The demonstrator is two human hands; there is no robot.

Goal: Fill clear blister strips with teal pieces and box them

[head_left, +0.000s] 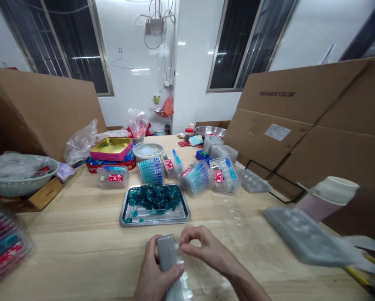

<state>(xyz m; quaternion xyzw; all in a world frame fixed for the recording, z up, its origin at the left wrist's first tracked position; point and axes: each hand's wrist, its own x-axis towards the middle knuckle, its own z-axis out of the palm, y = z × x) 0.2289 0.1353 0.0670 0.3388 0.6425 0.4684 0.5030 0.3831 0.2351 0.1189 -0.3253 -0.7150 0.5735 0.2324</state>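
Around the plastic stack (166, 256), left hand (154, 274); right hand (211, 250) pinch-shaped

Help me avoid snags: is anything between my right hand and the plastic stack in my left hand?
Nothing visible does. The right hand is right beside the plastic stack in the left hand; whether its fingertips touch the edge is unclear.

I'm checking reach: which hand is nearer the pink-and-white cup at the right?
Right. The right hand, by the edge of the plastic stack, is left of the cup and closer to the wearer; the left hand, gripping that stack, is farther left.
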